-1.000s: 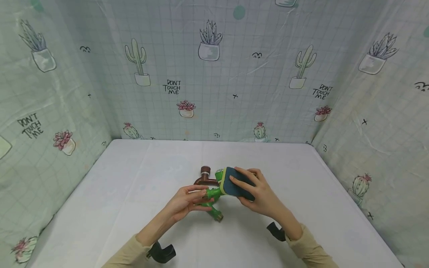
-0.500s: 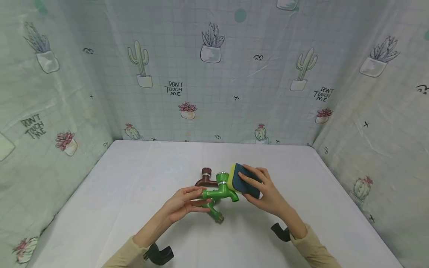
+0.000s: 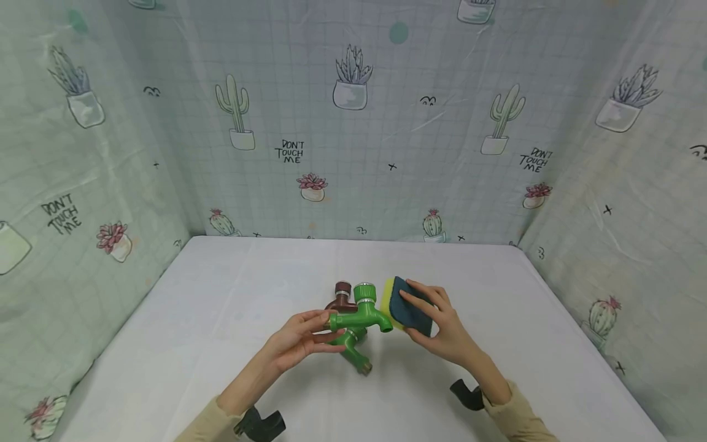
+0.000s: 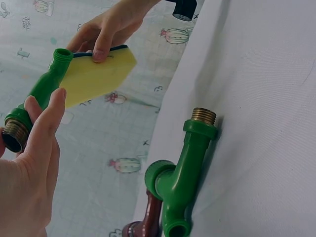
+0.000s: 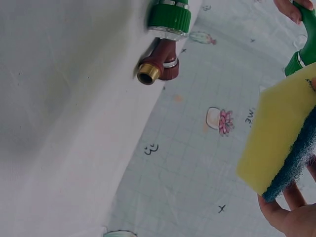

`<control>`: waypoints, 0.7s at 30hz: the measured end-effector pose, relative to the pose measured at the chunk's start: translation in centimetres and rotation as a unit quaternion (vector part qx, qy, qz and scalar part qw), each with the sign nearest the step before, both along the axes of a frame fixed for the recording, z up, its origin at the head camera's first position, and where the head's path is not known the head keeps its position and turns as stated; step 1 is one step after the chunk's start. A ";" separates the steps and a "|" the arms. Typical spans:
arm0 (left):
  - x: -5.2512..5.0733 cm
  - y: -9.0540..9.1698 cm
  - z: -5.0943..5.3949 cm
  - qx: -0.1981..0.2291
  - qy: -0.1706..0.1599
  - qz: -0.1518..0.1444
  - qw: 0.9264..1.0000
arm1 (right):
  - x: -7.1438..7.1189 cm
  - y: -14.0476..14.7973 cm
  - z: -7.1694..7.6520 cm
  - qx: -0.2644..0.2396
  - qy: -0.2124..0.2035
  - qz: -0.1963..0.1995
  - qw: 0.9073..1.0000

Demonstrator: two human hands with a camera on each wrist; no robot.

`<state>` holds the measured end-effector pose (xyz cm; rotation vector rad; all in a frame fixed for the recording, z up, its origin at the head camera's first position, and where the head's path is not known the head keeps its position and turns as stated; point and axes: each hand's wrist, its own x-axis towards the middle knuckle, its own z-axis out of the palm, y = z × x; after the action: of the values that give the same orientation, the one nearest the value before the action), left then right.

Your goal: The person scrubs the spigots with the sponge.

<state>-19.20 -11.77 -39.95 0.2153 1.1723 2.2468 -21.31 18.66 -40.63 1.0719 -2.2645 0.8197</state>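
Note:
The left hand (image 3: 298,339) pinches the threaded end of a green faucet (image 3: 361,314), held above the table with its knob up and spout to the right. In the right hand (image 3: 450,328) is a sponge (image 3: 410,307), yellow on one side and dark blue on the other, its yellow side facing the faucet. In the left wrist view the sponge (image 4: 98,76) stands beside the faucet's spout (image 4: 52,79); whether they touch, I cannot tell. Below the held faucet lies a second green faucet (image 3: 355,353).
Behind the green faucets lies a brown faucet (image 3: 342,296), partly hidden in the head view. The white table (image 3: 265,270) is bordered by hanging patterned cloth (image 3: 386,202). Black curved pieces show at the left wrist (image 3: 265,425) and right wrist (image 3: 468,395).
The right hand has drawn the sponge back to the right, uncovering the held faucet's knob and spout. The left hand keeps its hold with little movement. The head view has shifted slightly.

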 end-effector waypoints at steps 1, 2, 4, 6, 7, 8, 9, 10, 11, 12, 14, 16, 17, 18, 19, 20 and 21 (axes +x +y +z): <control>0.0 0.0 0.0 0.001 0.001 -0.001 1.000 | 0.0 0.0 0.0 -0.005 -0.002 -0.001 1.000; 0.0 0.0 0.0 0.003 0.001 -0.002 1.000 | 0.0 0.0 -0.1 -0.009 -0.006 -0.002 1.000; 0.0 0.0 0.0 0.006 0.002 -0.005 1.000 | 0.1 0.0 -0.1 -0.018 -0.014 -0.004 1.000; 0.0 0.1 0.0 0.007 0.005 -0.004 1.000 | 0.1 0.0 -0.1 -0.027 -0.016 -0.006 0.999; 0.1 0.2 -0.1 0.006 0.006 -0.004 1.000 | 0.1 -0.1 -0.1 -0.031 -0.016 -0.006 0.999; 0.1 0.3 -0.1 0.004 0.008 -0.003 1.000 | 0.1 -0.1 -0.1 -0.037 -0.015 -0.005 0.999; 0.2 0.4 -0.2 -0.001 0.013 -0.002 1.000 | 0.1 -0.1 -0.1 -0.041 -0.013 -0.004 0.999; 0.3 0.5 -0.2 -0.009 0.021 -0.002 1.000 | 0.2 -0.2 -0.1 -0.044 -0.012 -0.003 0.999; 0.3 0.6 -0.3 -0.017 0.029 -0.004 0.999 | 0.2 -0.2 0.0 -0.047 -0.010 -0.002 0.999; 0.4 0.8 -0.3 -0.023 0.035 -0.007 0.999 | 0.2 -0.3 0.1 -0.048 -0.007 -0.002 0.999; 0.4 1.1 -0.4 -0.036 0.047 -0.015 0.998 | 0.1 -0.3 0.1 -0.049 -0.004 0.001 0.999; 0.5 1.4 -0.4 -0.040 0.055 -0.022 0.997 | 0.2 -0.3 0.2 -0.050 -0.005 0.005 0.999; 0.5 1.5 -0.3 -0.036 0.052 -0.022 0.998 | 0.1 -0.3 0.2 -0.051 -0.006 0.007 0.999; 0.6 1.5 -0.3 -0.032 0.050 -0.018 0.998 | 0.1 -0.2 0.2 -0.051 -0.005 0.009 0.999; 0.6 1.5 -0.2 -0.030 0.049 -0.013 0.998 | 0.1 -0.1 0.2 -0.052 -0.003 0.013 0.999; 0.6 1.5 -0.2 -0.026 0.047 -0.008 0.999 | 0.2 0.0 0.1 -0.053 0.000 0.016 0.998; 0.7 1.4 -0.1 -0.022 0.044 -0.003 0.999 | 0.2 0.1 0.1 -0.054 0.003 0.018 0.998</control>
<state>-18.53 -10.33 -40.07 0.3019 1.2649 2.2237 -21.07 18.76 -40.52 1.0667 -2.1757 0.9410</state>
